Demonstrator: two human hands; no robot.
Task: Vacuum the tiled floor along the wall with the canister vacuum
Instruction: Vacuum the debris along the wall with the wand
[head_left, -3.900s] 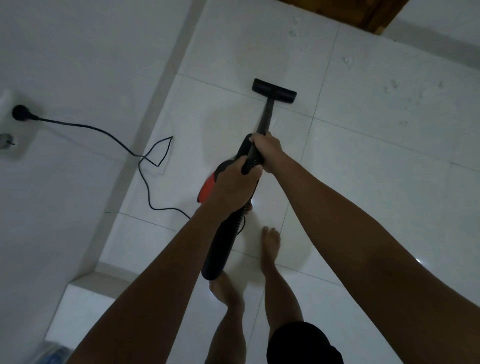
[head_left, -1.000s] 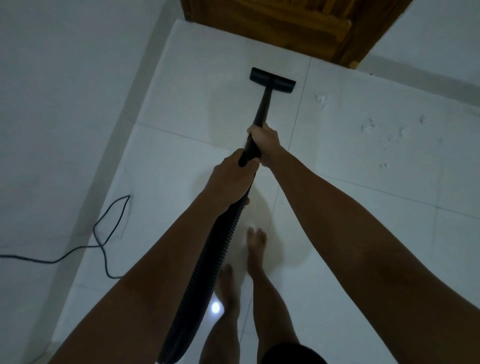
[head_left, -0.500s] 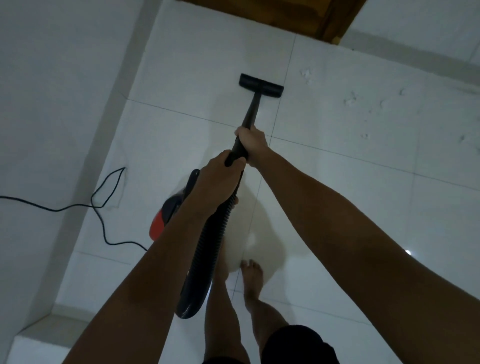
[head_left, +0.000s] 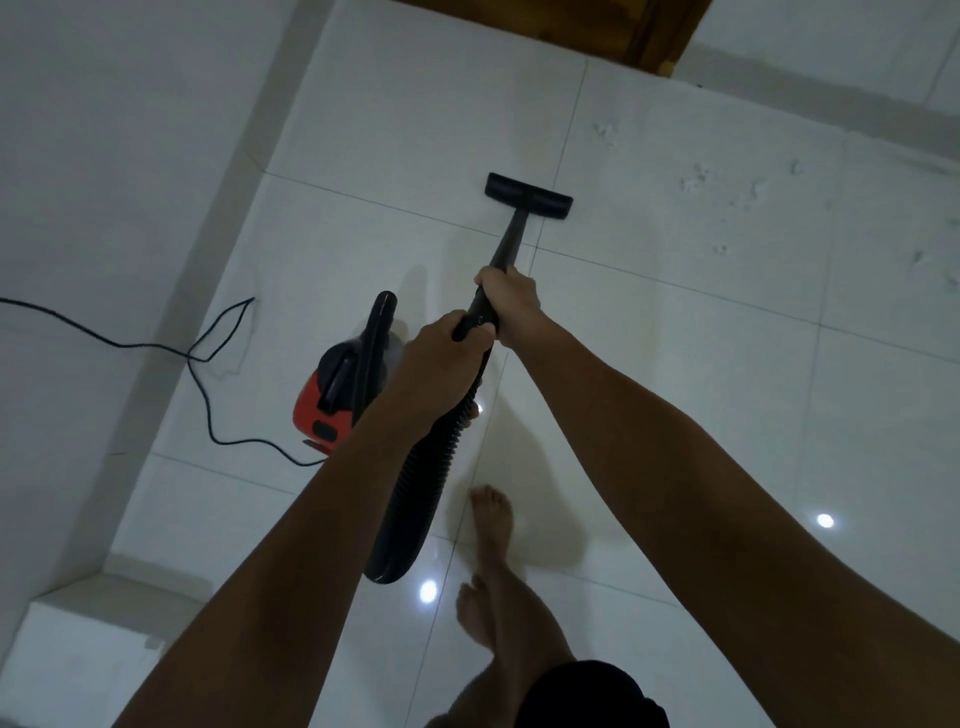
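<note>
Both hands grip the black wand (head_left: 511, 241): the right hand (head_left: 511, 304) wraps it higher up, the left hand (head_left: 441, 358) closes where it meets the ribbed hose (head_left: 421, 499). The floor nozzle (head_left: 529, 194) lies flat on the white tiled floor (head_left: 727, 364). The red-and-black canister (head_left: 340, 387) sits near the left wall (head_left: 104, 156), its power cord (head_left: 208, 364) looping beside it. Pale specks, perhaps debris (head_left: 696, 179), lie to the nozzle's right.

The left hand (head_left: 441, 358) covers the stretch of wand (head_left: 511, 241) where it joins the ribbed hose (head_left: 415, 499), and its fingers are out of sight beneath the grip; past the canister (head_left: 337, 384), the left forearm hides that body's near corner and where the hose meets it. The power cord (head_left: 208, 410) runs from the canister to the left edge, so its plug cannot be seen. Beyond the floor head (head_left: 529, 194), the wooden door frame (head_left: 660, 31) is cut by the top edge, and the specks on the tiles (head_left: 727, 322) right of the head are too small to identify.
</note>
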